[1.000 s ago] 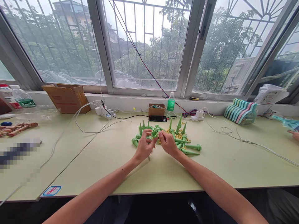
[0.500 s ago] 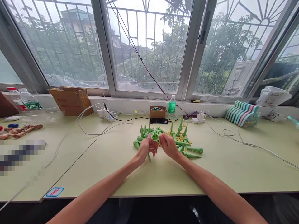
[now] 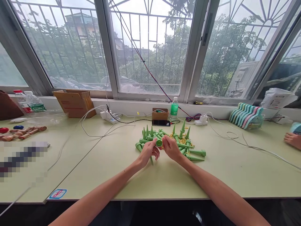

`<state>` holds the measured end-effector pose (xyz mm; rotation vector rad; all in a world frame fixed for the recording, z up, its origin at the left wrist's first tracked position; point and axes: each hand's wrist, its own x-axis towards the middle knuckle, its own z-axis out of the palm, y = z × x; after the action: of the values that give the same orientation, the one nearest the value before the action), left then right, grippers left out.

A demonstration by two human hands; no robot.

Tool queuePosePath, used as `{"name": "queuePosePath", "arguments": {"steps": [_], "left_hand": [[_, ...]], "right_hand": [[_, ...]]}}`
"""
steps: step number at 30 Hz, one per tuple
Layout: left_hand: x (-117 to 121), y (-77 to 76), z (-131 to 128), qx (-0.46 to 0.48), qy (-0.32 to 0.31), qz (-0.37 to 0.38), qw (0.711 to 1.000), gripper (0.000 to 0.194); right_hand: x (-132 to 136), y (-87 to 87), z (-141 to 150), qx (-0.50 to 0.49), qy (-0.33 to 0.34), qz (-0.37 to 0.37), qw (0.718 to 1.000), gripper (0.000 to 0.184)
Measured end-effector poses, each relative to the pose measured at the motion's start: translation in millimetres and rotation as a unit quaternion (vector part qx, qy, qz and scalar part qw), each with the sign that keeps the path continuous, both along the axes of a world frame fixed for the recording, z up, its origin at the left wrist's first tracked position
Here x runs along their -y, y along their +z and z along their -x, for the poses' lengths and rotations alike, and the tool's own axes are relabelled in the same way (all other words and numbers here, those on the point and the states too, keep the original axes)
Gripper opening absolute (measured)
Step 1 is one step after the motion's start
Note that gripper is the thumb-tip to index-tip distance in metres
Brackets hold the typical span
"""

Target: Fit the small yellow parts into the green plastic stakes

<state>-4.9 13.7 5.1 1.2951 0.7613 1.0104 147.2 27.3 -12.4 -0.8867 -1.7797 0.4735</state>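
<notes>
Green plastic by the look of it, so I'd guess light, fairly stiff and a bit slick, not too fragile. Going left to right: some spikes (image 3: 147, 130) stand behind the left hand (image 3: 148, 152), which has the cap (image 3: 159, 143) between thumb and fingers, open end facing me, other fingers loosely curled. The cap is about midway along the desk (image 3: 131, 185), set back from the front edge. I'd take it by the outer wall, because the rim looks thin and squeezing might flex it. I can't tell if a spike is attached.

The right hand (image 3: 171, 148) is pinched up at the cap's right side, knuckles bent; can't tell if it's gripping the rim or something tiny. Both forearms slant inward over the front edge. Past it are yellow bits (image 3: 182, 141) and more spikes.
</notes>
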Motion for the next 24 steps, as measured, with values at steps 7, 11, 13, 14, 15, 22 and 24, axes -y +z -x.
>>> {"name": "queuePosePath", "arguments": {"steps": [7,11,13,14,15,22,24], "left_hand": [[0.4,-0.9,1.0,-0.044,0.008,-0.055,0.997,0.038],[1.8,-0.9,1.9,-0.072,0.018,-0.097,0.993,0.034],[2.9,-0.2,1.9,-0.083,0.025,-0.110,0.990,0.033],[3.4,0.4,1.8,-0.086,0.027,-0.115,0.989,0.032],[3.9,1.0,1.7,-0.089,0.028,-0.118,0.989,0.032],[1.6,-3.1,2.4,-0.100,0.025,-0.142,0.985,0.031],[0.0,-6.4,2.6,-0.115,0.037,-0.157,0.980,0.029]], "right_hand": [[-1.9,-0.1,-0.7,-0.001,-0.022,0.012,1.000,0.038],[-2.0,-0.3,-1.1,0.010,-0.033,0.015,0.999,0.037],[-2.3,0.3,-1.2,0.015,-0.036,0.015,0.999,0.038],[-2.4,0.8,-1.2,0.016,-0.038,0.013,0.999,0.038],[-2.5,1.2,-1.2,0.019,-0.041,0.011,0.999,0.038],[-2.1,1.7,-1.8,0.035,-0.048,0.006,0.998,0.038],[-2.4,1.5,-2.1,0.038,-0.052,0.003,0.998,0.038]]}}
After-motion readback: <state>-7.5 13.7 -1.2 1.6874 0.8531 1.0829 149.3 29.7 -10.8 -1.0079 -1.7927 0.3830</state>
